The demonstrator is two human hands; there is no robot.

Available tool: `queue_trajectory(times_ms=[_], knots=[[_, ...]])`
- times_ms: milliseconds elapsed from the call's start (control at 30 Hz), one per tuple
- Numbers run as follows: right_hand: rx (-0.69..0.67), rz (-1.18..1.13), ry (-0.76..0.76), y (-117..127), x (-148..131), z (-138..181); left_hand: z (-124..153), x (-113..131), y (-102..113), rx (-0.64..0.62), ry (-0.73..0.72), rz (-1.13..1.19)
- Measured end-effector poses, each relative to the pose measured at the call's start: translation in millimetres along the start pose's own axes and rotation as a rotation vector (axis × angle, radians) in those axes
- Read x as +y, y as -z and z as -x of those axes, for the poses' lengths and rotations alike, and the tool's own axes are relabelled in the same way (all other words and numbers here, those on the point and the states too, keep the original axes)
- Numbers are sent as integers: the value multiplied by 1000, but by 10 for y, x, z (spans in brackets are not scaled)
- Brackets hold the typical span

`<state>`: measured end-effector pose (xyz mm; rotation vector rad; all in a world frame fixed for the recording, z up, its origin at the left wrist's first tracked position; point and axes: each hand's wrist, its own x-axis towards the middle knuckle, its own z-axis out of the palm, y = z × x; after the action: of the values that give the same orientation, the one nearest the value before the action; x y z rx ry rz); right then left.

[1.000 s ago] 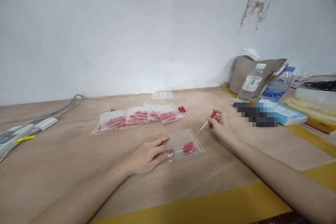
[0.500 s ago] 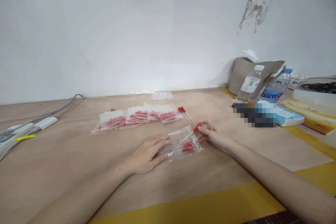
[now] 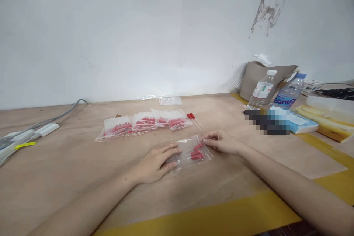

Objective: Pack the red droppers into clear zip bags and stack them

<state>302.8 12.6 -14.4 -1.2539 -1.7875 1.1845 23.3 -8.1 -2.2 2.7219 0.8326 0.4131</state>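
Clear zip bag (image 3: 186,146) lies flat on table (image 3: 221,180), red-bulbed droppers (image 3: 197,152) inside. Left hand (image 3: 157,163) rests on left end, fingers slightly spread. Right hand (image 3: 218,142) at opening, thumb and forefinger close together; cannot tell whether pinching edge. Loose droppers (image 3: 191,116) beyond.

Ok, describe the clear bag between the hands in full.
The bag is see-through and looks like thin plastic, with zip-style lines along its right end. It lies askew on the table, holding red-bulbed droppers, bulbs toward those lines. The left grip rests on its left end; the right grip is at its right edge. Whether it is sealed can't be told.
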Motion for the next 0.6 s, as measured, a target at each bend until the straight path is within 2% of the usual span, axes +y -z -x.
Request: queue_trajectory(times_ms=[167, 233, 367, 500, 600], knots=[[412, 278, -72, 303, 85, -463, 24, -34, -22, -17, 10, -14], [507, 376, -133, 328, 105, -685, 29, -35, -18, -27, 13, -22], [492, 446, -265, 206, 59, -983, 29, -26, -4, -39, 10, -36], [425, 445, -285, 78, -17, -1063, 24, -25, -5, -41, 12, -42], [422, 404, -266, 104, -53, -1046, 24, -30, -9, -37, 17, -35]])
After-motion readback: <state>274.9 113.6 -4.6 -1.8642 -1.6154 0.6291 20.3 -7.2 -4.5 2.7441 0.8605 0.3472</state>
